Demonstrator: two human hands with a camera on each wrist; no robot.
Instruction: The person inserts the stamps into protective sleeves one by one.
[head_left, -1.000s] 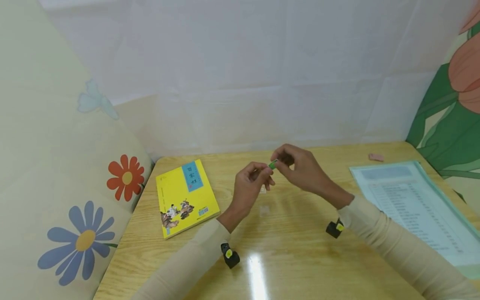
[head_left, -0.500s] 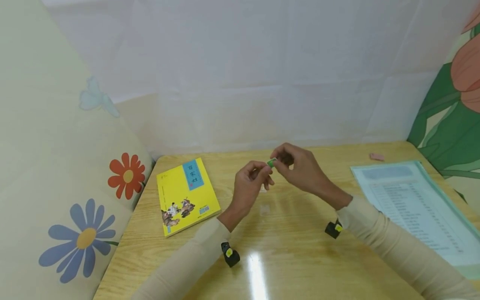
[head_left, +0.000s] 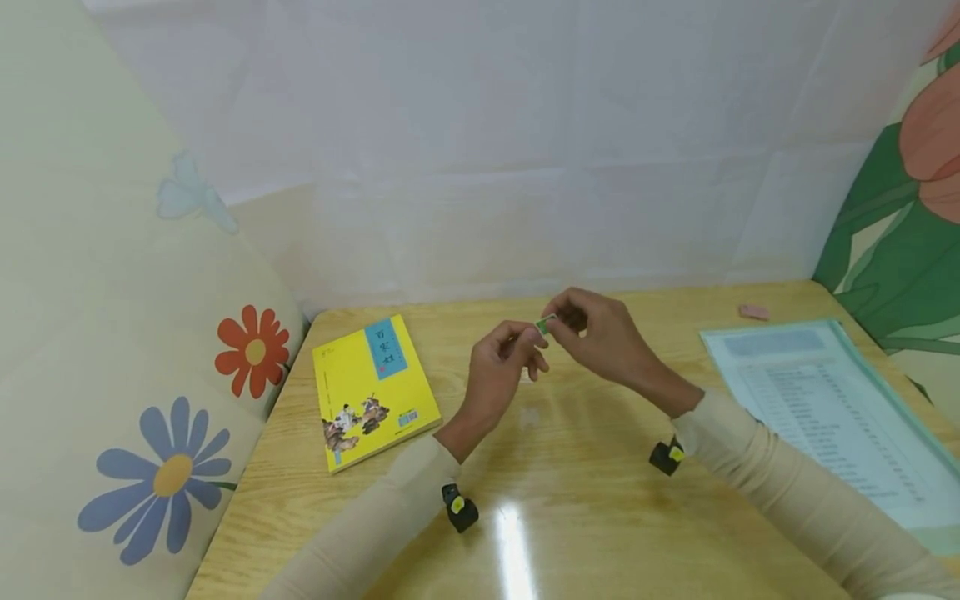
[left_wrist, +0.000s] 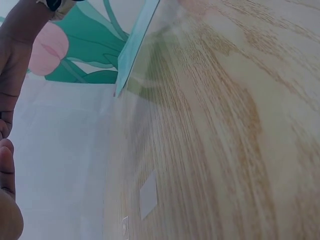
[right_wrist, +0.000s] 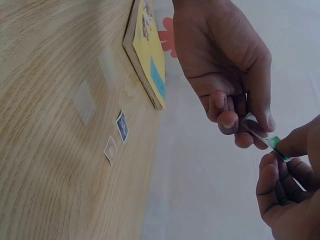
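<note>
Above the table, a small thin green piece with a pale edge (head_left: 545, 324) is held between both hands; it looks like a stamp or sticker, but its exact kind is unclear. My left hand (head_left: 498, 364) pinches its left end with thumb and fingers. At the other end, my right hand (head_left: 606, 337) pinches it between thumb and forefinger. From the right wrist, the piece (right_wrist: 273, 142) appears edge-on, green near the right thumb and greyish toward the left fingers. Only parts of both hands enter the left wrist view, and the green piece cannot be seen there.
Two small stamp-like pictures, one dark (right_wrist: 122, 126) and one pale (right_wrist: 110, 150), lie on the table near faint translucent squares (right_wrist: 84, 102). A yellow book (head_left: 375, 392) is at left. A printed sheet in a folder (head_left: 810, 400) and a pink block (head_left: 753, 312) are at right.
The green piece has turned slightly between the fingers, so more of its face and pale edge shows. Both hands stay in nearly the same place.
</note>
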